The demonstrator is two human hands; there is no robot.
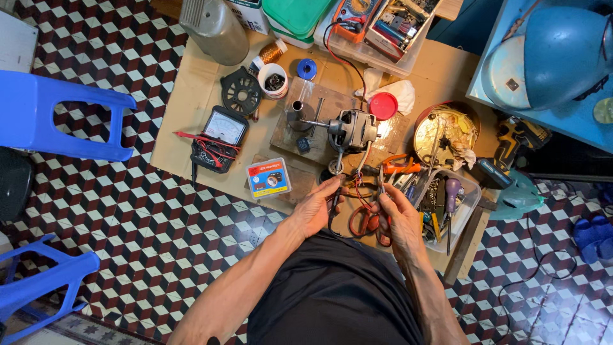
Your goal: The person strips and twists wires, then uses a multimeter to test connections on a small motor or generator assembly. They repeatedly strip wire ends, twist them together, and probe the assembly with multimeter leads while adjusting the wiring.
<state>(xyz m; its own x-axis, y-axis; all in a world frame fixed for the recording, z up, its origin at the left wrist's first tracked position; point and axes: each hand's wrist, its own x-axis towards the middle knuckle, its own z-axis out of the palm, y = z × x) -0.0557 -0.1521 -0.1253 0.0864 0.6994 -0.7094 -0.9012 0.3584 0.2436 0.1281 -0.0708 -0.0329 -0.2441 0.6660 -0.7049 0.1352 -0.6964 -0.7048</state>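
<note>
a: what takes up the most room down there?

b: the cardboard sheet [191, 102] spread over the patterned floor, then the blue plastic stool [57, 121] at the left, cut off by the frame edge. top right, a blue fan housing [562, 51] also runs out of view.

a: and in the middle?

b: a wooden board [300, 137] with a small fan motor [353, 130] on it, shaft pointing left. left of that lies an analog meter [220, 135] with red leads. a clear tool tray [469, 207] sits at the right, its contents too jumbled to sort out.

a: the hands?

b: the left hand [316, 211] is curled, thumb and fingers pinched on a dark wire [333, 207] below the motor. the right hand [399, 217] is closed around thin pliers [382, 182], whose tip pokes up above the fingers; the handles are hidden in the palm. i cannot tell whether the tip grips anything.

a: where do the wires go?

b: a tangle of red and dark wires [359, 191] runs from the motor down between the hands. red-handled scissors [367, 223] lie just under them, partly covered by the right hand.

a: smallest bits?

b: a red lid [383, 106], and a small box [268, 178].
</note>
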